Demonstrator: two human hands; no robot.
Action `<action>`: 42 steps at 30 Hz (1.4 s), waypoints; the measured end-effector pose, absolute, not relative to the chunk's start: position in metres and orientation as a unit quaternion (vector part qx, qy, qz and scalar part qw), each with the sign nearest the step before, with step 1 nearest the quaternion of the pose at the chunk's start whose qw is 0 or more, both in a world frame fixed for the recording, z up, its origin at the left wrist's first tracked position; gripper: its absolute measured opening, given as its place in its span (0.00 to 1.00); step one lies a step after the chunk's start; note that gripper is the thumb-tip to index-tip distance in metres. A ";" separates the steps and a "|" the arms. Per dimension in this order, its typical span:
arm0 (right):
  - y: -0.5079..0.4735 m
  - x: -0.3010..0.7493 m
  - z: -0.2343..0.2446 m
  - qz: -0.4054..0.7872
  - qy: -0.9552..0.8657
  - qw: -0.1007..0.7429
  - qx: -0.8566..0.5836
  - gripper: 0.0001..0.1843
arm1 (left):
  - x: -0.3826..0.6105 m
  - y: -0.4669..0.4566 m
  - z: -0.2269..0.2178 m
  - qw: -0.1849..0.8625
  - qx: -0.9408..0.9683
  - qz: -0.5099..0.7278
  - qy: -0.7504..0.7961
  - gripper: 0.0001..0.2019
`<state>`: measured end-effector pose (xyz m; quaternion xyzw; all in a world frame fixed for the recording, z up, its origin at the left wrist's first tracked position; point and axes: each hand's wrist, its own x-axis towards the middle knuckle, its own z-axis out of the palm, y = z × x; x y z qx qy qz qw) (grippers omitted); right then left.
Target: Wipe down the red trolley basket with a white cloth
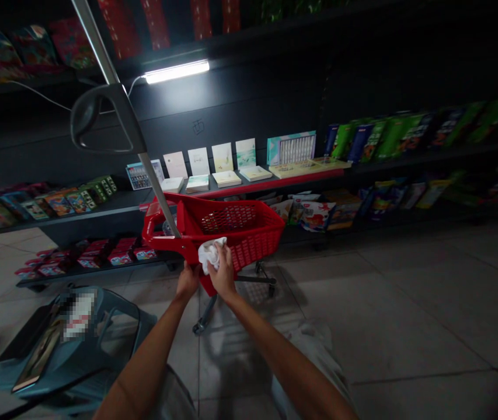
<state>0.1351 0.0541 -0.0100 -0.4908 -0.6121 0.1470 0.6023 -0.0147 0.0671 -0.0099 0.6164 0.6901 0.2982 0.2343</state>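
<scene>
A red plastic shopping cart on wheels stands in front of me on the tiled floor, its grey handle pole rising up to the left. My right hand is closed on a crumpled white cloth pressed against the cart's near rim. My left hand grips the cart's lower front edge just left of the cloth, fingers curled around it.
Dark shelves with cards, boxed sets and coloured packs run along the wall behind the cart. Red boxes fill a low shelf at left. A teal plastic stool with a phone on it sits at lower left.
</scene>
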 end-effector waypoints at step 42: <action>0.049 0.141 0.017 0.190 -0.697 0.553 -0.414 0.31 | -0.008 0.058 -0.006 0.222 0.636 0.248 0.696 0.28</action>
